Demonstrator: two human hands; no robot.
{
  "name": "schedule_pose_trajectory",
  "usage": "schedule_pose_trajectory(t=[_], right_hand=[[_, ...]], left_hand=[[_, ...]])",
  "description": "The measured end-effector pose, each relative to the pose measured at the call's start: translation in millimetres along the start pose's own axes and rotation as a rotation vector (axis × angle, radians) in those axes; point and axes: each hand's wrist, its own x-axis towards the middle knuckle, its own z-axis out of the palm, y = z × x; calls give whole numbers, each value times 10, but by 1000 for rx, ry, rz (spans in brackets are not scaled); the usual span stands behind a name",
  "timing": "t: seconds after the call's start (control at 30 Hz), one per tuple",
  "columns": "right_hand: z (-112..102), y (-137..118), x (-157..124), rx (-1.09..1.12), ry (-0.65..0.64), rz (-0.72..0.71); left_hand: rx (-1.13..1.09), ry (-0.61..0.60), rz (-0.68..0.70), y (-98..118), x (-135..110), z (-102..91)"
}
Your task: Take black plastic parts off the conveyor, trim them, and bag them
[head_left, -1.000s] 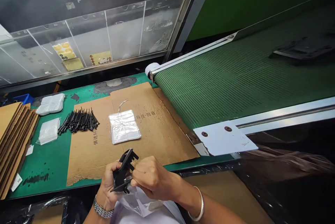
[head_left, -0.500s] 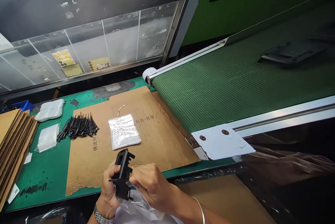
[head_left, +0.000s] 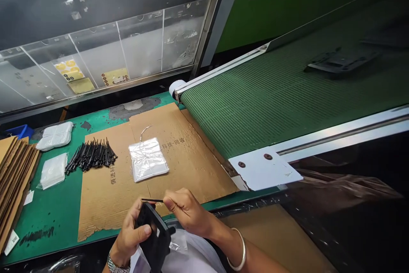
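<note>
At the lower middle, my left hand (head_left: 132, 230), with a watch on its wrist, is closed round a black plastic frame-like part (head_left: 156, 237), tilted with its broad side up. Close by on the right, my right hand (head_left: 183, 207) pinches one end of a thin black rod (head_left: 153, 200). The rod's other end reaches to my left fingertips above the black part. Some clear plastic film (head_left: 179, 242) shows below and right of the part. A stack of clear plastic bags (head_left: 148, 160) lies on the cardboard sheet (head_left: 105, 209) beyond my hands.
A pile of slim black rods (head_left: 92, 154) lies left of the bags. Two more stacks of bags (head_left: 53, 170) sit on the green table (head_left: 41, 209), beside stacked cardboard (head_left: 19, 175). A green conveyor belt (head_left: 243, 102) rises to the right, carrying a dark flat part (head_left: 343, 62).
The black part has been turned and lowered in my left hand. My right hand has moved up slightly, and the thin rod now shows between my hands. The view has shifted a little.
</note>
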Motion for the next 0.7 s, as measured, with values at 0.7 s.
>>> schedule_pose_trajectory(t=[0.7], right_hand=[[56,-188,-150,4,-149,-428]], left_hand=[[424,287,135,40,-91,-24]])
